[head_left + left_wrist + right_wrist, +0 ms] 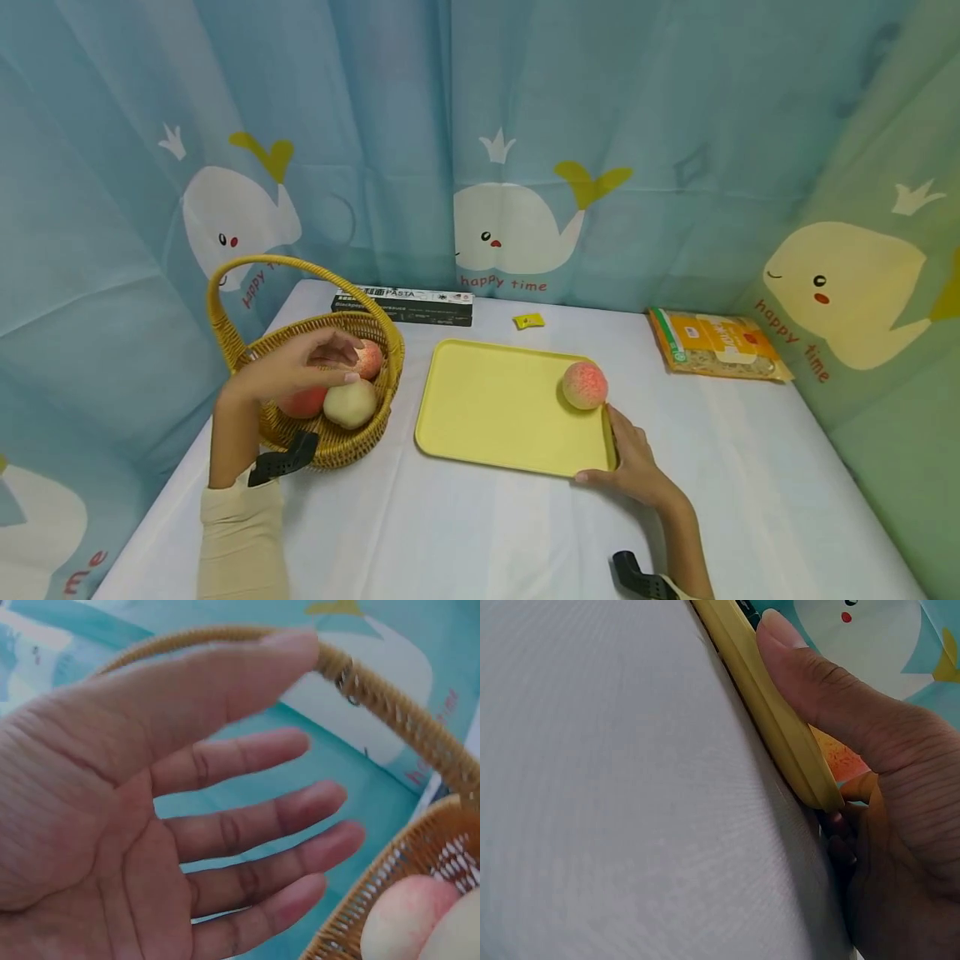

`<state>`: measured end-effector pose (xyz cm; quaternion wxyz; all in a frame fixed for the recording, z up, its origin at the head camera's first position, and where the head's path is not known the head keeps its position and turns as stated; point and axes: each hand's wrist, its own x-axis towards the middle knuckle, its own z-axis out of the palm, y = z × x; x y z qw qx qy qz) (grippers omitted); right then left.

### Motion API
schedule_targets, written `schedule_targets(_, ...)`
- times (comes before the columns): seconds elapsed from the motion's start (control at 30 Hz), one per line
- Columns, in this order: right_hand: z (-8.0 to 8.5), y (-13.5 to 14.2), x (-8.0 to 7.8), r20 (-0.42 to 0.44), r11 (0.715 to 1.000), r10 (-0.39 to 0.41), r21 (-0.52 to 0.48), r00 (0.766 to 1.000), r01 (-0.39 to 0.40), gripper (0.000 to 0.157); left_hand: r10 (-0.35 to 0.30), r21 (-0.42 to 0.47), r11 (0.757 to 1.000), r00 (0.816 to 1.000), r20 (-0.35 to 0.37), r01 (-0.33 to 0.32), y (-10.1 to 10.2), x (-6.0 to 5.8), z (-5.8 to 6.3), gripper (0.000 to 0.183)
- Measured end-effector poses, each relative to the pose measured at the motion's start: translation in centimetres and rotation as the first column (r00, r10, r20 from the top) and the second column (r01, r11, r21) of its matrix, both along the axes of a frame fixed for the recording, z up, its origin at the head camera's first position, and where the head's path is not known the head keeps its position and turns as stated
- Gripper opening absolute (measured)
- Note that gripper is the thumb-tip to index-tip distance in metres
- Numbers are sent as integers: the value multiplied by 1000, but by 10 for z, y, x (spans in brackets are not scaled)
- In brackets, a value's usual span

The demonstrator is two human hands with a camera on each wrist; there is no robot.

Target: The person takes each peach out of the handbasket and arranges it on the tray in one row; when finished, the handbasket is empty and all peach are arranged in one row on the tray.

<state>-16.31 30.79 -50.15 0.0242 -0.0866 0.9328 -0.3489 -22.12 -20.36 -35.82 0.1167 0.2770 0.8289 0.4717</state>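
Above the wicker basket (393, 400), my left hand (300, 367) hovers with its fingers spread and loosely bent, holding nothing. Inside the basket lie a pink peach (368, 359), a pale round fruit (350, 405) and a red fruit (303, 403) partly covered by the hand. The left wrist view shows the bare palm (90, 855) beside the basket's handle (405, 712). My right hand (633, 462) grips the near right corner of a yellow tray (495, 408), thumb along its rim (780, 735). On the tray's right side sits another pink peach (585, 385).
A black pasta box (405, 308) lies behind the basket. A small yellow wrapped candy (528, 321) is at the back of the white table, and an orange food packet (716, 344) lies at the far right. Whale-print curtains (517, 125) surround the table.
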Motion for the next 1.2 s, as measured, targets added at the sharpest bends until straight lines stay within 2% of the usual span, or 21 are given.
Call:
schedule_targets(0.13, -1, 1, 0, -5, 1000, 0, 1, 1000, 0, 126, 44, -63, 997, 999, 5, -44, -5, -18, -1, 43)
schedule_targets(0.27, -3, 1, -1, -10, 1000, 7, -9, 1000, -7, 125, 57, -124, 991, 998, 32, -53, -8, -36, -6, 49)
schedule_targets(0.57, -2, 2, 0, -5, 1000, 10, -16, 1000, -11, 125, 61, -151, 988, 991, 123, -42, -17, -70, -31, 57)
schedule_targets(0.7, -2, 2, 1, -24, 1000, 19, -23, 1000, -20, 125, 55, -174, 985, 983, 177, -24, -19, -79, -38, 59)
schedule_targets(0.97, 0, 1, 2, -59, 998, 47, -42, 997, -49, 125, 35, -203, 979, 974, 224, 12, -23, -87, -53, 59)
schedule_targets(1.2, -1, 0, 1, -55, 998, 37, -40, 998, -39, 125, 4, -140, 989, 939, 343, 47, -20, -92, -58, 58)
